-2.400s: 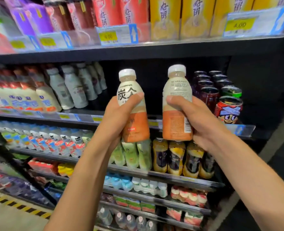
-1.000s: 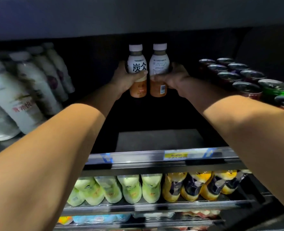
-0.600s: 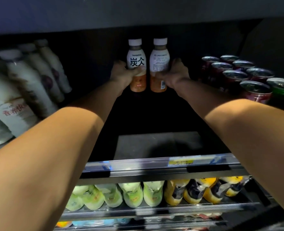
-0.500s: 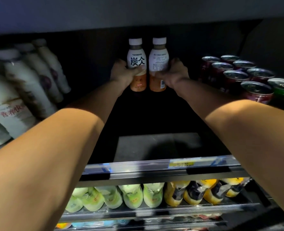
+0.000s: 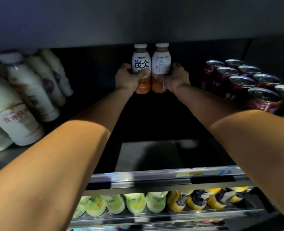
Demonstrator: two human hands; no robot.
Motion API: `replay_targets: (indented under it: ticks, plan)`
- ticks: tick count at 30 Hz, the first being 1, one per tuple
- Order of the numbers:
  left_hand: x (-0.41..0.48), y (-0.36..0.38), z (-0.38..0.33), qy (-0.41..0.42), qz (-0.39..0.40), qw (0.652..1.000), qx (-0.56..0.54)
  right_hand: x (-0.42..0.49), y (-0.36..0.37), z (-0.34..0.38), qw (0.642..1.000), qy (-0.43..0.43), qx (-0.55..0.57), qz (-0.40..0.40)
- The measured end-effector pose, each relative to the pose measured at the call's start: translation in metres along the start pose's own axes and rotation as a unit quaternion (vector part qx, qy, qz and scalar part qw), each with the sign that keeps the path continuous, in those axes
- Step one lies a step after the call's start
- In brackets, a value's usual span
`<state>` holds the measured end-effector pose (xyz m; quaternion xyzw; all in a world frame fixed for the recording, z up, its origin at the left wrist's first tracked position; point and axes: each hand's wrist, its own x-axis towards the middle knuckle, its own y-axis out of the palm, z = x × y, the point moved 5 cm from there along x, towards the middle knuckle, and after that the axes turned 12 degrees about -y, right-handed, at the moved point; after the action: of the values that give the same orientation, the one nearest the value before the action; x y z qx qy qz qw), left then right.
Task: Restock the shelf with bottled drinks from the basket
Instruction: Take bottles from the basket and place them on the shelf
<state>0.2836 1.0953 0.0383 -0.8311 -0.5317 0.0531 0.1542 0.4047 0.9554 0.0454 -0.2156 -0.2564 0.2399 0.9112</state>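
- Vs 0.5 s ago: barely any change. L hand [image 5: 127,79] grips L bottle [image 5: 141,64], R hand [image 5: 176,79] grips R bottle [image 5: 161,64] — upright, touching, at shelf [image 5: 148,154] rear.
- Set down or not: cannot tell.
- Shelf dark; white bottles [image 5: 29,90] on left, cans [image 5: 241,80] on right, price rail [image 5: 171,174] at front.

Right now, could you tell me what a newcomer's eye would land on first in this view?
Deep in the dark shelf, the left hand grips the left bottle and the right hand the right bottle, both orange-bodied, upright, side by side. White bottles crowd the shelf's left, red cans its right.
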Motion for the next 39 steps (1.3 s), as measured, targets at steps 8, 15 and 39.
replay_targets:
  ticks: [8, 15, 39]
  plan:
    - [-0.007, -0.006, -0.004, -0.038, 0.023, 0.998, 0.032, -0.023, -0.004, 0.009, 0.995, 0.03, -0.074, 0.06]
    - [-0.092, -0.013, -0.016, 0.032, 0.061, 0.939, 0.336, -0.093, -0.056, 0.064, 0.89, -0.163, -0.406, 0.126]
    - [-0.522, 0.169, -0.066, 0.545, 0.364, 0.661, 0.365, -0.462, -0.351, -0.07, 0.798, 0.126, -0.588, 0.036]
